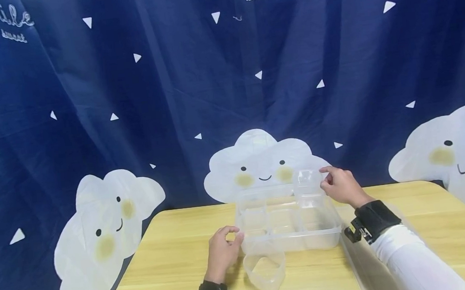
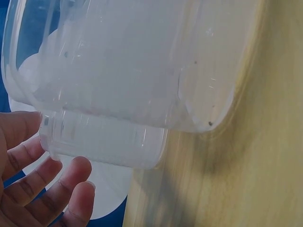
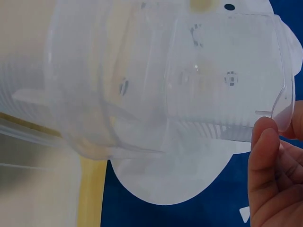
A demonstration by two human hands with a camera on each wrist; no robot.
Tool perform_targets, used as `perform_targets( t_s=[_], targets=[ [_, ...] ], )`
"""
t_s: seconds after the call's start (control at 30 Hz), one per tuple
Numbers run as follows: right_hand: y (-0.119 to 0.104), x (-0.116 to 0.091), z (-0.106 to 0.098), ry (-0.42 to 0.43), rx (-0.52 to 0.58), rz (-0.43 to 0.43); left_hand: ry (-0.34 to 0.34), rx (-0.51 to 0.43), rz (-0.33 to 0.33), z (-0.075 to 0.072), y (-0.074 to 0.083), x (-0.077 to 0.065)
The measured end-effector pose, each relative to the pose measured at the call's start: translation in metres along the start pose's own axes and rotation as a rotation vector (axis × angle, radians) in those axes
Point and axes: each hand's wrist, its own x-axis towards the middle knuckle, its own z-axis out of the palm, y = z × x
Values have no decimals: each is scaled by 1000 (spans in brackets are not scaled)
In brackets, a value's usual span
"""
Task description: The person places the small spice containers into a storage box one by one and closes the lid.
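"So, where is the small clear bin?"

"It sits at one o'clock, above the back-right part of a clear compartment box, rising past its rim. A person's right hand pinches its edge between thumb and finger."

"Does it touch the box?"

"One shows through the other; I cannot tell."

"And the left hand?"

"At eight o'clock, beside the box's left end, fingers loosely spread and apart, the tips right at the plastic. Whether they press on it, I cannot tell."

"What surrounds the box?"

"Just below, at seven o'clock, a clear pointed container lies with its tip toward the wearer. At four o'clock a flat clear panel stretches partly beneath a white sleeve. A black wristband bearing a small camera circles the right wrist; its twin is on the left."

"The setting?"

"A pale wooden table, backed at twelve o'clock by a navy curtain printed with white triangles and smiling clouds, one cloud directly behind the box."
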Motion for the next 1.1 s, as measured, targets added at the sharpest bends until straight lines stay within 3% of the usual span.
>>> perform_targets(
  t_s=[0.57, 1.1],
  targets=[
    [12, 12, 11, 25, 1, 22, 12, 2, 3, -1, 2, 0],
    [19, 12, 23, -39, -5, 69, 17, 13, 8, 0, 2, 0]
  ],
)
